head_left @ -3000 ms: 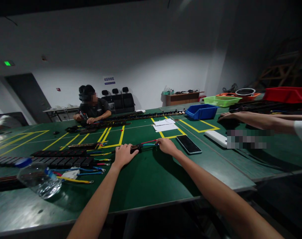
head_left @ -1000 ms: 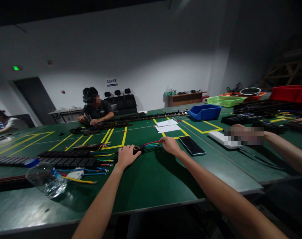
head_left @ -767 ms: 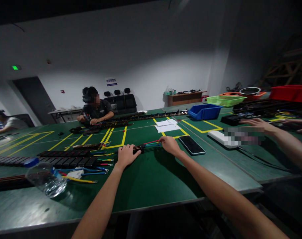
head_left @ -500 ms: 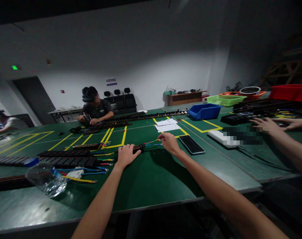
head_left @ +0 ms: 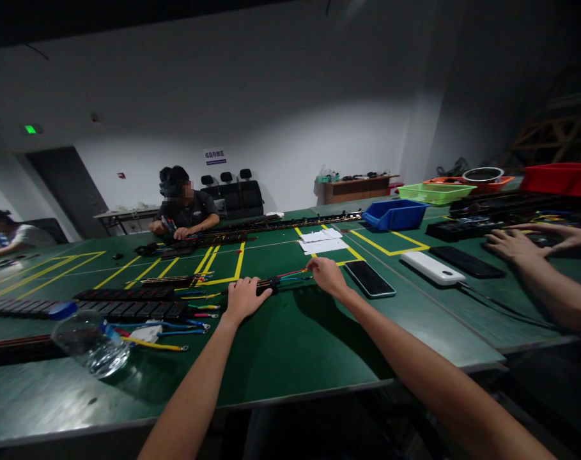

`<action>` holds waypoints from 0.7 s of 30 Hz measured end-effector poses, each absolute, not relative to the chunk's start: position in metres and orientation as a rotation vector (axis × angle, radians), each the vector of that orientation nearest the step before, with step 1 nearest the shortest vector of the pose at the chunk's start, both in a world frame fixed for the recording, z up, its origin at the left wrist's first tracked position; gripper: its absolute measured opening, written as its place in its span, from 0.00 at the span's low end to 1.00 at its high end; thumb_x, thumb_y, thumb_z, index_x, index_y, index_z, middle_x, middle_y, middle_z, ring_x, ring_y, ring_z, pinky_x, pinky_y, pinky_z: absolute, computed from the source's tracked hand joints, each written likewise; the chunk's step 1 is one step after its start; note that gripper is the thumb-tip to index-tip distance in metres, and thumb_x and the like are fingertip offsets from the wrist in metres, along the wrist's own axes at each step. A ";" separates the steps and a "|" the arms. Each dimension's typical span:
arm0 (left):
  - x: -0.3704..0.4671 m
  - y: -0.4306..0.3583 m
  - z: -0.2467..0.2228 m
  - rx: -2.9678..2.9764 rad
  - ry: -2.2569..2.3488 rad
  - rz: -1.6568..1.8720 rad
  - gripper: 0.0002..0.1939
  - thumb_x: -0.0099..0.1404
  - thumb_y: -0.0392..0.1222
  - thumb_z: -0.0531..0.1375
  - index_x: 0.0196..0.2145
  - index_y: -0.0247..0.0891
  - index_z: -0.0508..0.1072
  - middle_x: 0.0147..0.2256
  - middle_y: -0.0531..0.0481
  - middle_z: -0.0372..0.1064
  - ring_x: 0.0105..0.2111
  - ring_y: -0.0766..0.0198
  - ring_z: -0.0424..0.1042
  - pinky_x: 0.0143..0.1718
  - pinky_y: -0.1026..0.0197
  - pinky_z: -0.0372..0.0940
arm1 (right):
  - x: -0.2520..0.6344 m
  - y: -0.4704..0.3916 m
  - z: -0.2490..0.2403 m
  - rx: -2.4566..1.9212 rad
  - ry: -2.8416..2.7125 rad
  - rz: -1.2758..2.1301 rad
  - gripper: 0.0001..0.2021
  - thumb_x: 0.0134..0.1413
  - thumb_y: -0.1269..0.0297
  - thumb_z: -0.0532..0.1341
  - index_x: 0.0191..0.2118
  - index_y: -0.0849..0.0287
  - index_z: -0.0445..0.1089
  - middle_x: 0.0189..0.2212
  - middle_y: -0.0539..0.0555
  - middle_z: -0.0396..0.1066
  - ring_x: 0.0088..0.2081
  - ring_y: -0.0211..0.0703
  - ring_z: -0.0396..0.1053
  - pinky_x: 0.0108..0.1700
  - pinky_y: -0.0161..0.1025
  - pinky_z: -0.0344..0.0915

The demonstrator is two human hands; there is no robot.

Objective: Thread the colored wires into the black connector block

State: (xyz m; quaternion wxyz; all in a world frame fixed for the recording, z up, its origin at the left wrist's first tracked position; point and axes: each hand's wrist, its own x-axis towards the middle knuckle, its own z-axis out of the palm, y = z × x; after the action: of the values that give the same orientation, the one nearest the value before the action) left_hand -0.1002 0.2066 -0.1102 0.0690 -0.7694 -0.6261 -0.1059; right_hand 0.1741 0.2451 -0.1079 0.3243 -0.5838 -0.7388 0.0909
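My left hand [head_left: 245, 298] is wrapped over the end of a long black strip [head_left: 266, 287] lying on the green tabletop. Thin coloured wires [head_left: 293, 275], red and yellow among them, stick out of that end towards the right. My right hand [head_left: 329, 278] pinches at the wires' free ends, thumb and forefinger together; exactly which wire it grips is hard to make out. Left of my hands lie several more black segmented strips [head_left: 141, 310] with coloured leads ending in ring terminals. A phone [head_left: 369, 279] lies just right of my right hand.
A tilted clear bottle [head_left: 93, 345] stands near the front left edge. White papers [head_left: 323, 240] and a blue bin [head_left: 394, 214] are further back. To the right are a white power bank [head_left: 433, 268] and a co-worker's hands [head_left: 520, 244]. Another person [head_left: 185, 204] works across the table.
The wire ends by my right fingers have shifted slightly, with red and yellow now showing on top. My left hand keeps its place on the strip. The view has moved very little.
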 end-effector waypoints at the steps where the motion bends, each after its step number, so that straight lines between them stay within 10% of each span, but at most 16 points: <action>1: -0.100 0.207 -0.110 -2.312 -1.884 -0.321 0.34 0.71 0.69 0.45 0.52 0.41 0.73 0.50 0.40 0.74 0.50 0.48 0.70 0.52 0.48 0.59 | 0.174 0.245 -0.108 -1.522 -1.933 0.228 0.17 0.64 0.75 0.52 0.44 0.59 0.79 0.43 0.56 0.80 0.45 0.42 0.75 0.45 0.33 0.64; 21: -0.099 0.206 -0.110 -2.306 -1.898 -0.311 0.34 0.71 0.69 0.45 0.53 0.40 0.73 0.50 0.40 0.74 0.50 0.49 0.70 0.52 0.48 0.59 | 0.174 0.241 -0.113 -1.636 -2.148 0.333 0.18 0.60 0.76 0.54 0.46 0.59 0.80 0.43 0.60 0.80 0.44 0.48 0.76 0.40 0.36 0.65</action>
State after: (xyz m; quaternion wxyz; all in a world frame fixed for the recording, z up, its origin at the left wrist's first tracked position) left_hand -0.0994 0.2064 -0.1097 0.0692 -0.7661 -0.6305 -0.1035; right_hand 0.1735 0.2410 -0.1128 0.2088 -0.5880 -0.7722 0.1199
